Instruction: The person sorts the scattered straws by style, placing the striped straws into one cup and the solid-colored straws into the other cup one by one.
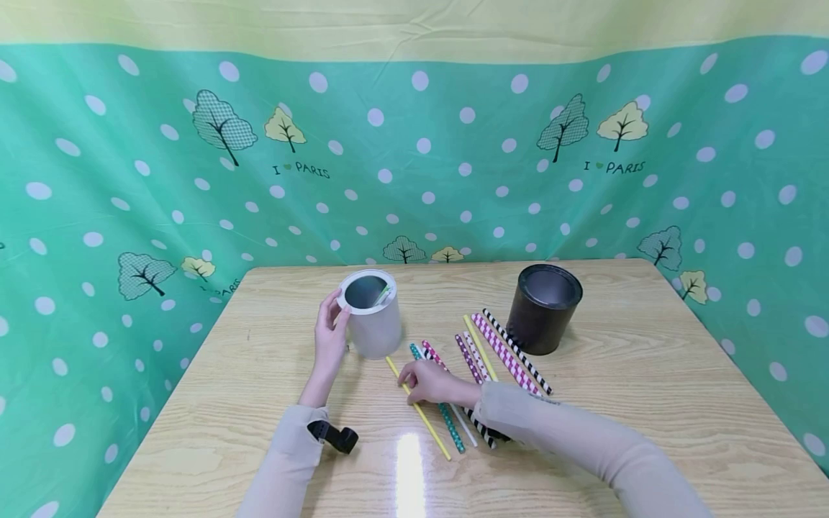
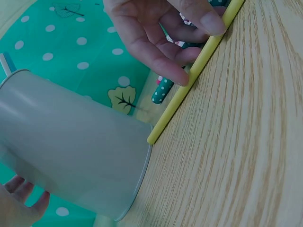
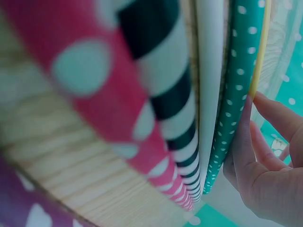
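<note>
A white can (image 1: 376, 332) stands upright at the left centre of the table, with a white-and-green straw (image 1: 382, 296) leaning inside it. My left hand (image 1: 332, 334) grips the can by its upper left side and rim. Beside the can's base lies a yellow straw (image 1: 429, 424), and my right hand (image 1: 430, 381) pinches it between thumb and finger. The left wrist view shows the yellow straw (image 2: 199, 66) lying on the wood, one end at the can's foot. Partly under my right hand and forearm are a green dotted straw (image 3: 241, 61), a white straw (image 3: 209, 71) and others.
At the right stands a black can (image 1: 542, 320). Several patterned straws lie left of it, among them a pink-and-white one (image 1: 501, 350) and a black-and-white striped one (image 1: 518, 352). A green dotted curtain (image 1: 414, 165) hangs behind the wooden table (image 1: 648, 345).
</note>
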Demonstrator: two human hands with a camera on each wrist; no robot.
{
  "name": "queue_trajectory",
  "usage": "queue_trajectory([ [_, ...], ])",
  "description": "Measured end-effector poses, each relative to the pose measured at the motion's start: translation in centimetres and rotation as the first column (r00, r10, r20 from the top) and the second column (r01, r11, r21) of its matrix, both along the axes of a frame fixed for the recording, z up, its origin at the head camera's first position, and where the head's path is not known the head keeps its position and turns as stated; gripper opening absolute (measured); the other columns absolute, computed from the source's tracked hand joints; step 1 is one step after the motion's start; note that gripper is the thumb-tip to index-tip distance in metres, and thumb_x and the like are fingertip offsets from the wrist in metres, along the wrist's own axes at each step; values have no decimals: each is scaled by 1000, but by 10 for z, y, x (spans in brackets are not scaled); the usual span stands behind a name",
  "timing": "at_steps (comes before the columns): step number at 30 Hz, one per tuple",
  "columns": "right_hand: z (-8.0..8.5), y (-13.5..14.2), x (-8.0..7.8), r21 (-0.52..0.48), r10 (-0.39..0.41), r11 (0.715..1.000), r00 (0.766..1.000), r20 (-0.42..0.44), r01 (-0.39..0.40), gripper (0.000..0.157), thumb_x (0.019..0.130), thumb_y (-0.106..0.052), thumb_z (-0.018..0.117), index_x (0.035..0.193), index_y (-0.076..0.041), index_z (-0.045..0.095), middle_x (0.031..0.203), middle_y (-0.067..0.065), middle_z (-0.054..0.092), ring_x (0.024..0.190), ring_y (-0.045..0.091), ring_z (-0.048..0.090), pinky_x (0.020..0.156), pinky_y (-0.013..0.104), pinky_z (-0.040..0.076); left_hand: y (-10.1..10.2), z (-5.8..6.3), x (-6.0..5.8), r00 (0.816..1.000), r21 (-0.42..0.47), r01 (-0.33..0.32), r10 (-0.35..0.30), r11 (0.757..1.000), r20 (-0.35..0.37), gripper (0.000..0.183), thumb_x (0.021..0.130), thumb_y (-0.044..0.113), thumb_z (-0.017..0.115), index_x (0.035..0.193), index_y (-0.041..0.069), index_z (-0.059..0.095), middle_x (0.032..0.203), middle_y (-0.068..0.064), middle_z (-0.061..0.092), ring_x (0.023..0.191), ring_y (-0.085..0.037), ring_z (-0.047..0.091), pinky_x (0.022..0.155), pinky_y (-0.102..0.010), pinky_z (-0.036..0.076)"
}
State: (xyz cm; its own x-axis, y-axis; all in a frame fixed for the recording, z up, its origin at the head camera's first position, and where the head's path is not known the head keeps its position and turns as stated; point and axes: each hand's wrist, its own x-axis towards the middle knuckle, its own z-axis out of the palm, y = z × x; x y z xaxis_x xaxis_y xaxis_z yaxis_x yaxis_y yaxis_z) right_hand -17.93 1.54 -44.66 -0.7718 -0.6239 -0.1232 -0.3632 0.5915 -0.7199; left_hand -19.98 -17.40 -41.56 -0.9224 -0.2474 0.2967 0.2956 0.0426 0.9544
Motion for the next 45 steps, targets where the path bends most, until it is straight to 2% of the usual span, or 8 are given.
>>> queue_trajectory([
  [7,0,-2,2,-11,3,1000,1000,14,-2,31,64,8,70,94,5,62,67,7,54,47,3,44,44,16,40,-6,-18,-11,1000,0,-5,5,1000,2,39,91,9,47,129,3,38,125,-19,46,115,-25,41,93,-33,33],
  [15,1,-5,2,8,6,1000,1000,-28,-6,32,63,10,67,94,5,62,59,2,50,43,4,41,44,15,39,-6,-20,-12,1000,-12,-16,16,1000,-9,40,91,11,47,129,4,37,125,-18,46,112,-22,42,90,-29,35],
  [20,0,-7,3,71,-22,997,999,-28,24,32,64,5,69,95,0,62,55,-3,45,44,4,39,43,15,36,-7,-20,-12,1000,-2,-14,14,1000,-2,40,91,10,47,129,4,37,125,-17,46,112,-22,42,89,-27,35],
  [22,0,-8,3,97,-34,995,999,-30,37,33,64,2,71,95,-2,62,55,-4,44,45,5,38,43,16,34,-7,-19,-11,1000,6,-7,7,1000,-4,40,91,9,47,129,4,37,126,-18,45,113,-22,41,89,-26,35],
  [29,-1,-11,3,108,-74,991,997,-24,76,33,62,1,71,93,-4,62,52,-4,43,44,6,37,41,16,31,1,3,2,1000,1,6,-6,1000,12,40,91,5,44,129,-3,34,126,-25,41,116,-32,38,90,-27,34],
  [36,3,-10,5,22,-128,992,987,97,126,31,63,7,66,93,-3,62,50,-5,40,42,6,35,40,16,28,1,3,3,1000,7,12,-12,1000,8,40,91,4,45,129,-3,34,126,-26,42,116,-32,38,89,-26,33],
  [40,4,-9,6,-41,-182,980,964,194,193,31,65,8,63,94,-2,60,54,-3,45,45,6,39,41,16,33,1,3,3,1000,4,9,-9,1000,7,40,91,3,45,129,-3,34,126,-25,42,115,-30,39,88,-25,34],
  [45,5,-8,5,-152,-211,952,931,298,265,32,66,11,61,96,2,58,66,9,57,51,10,48,48,21,45,1,4,3,1000,1,8,-8,1000,5,40,91,3,44,129,-3,34,126,-25,42,115,-30,38,89,-25,34],
])
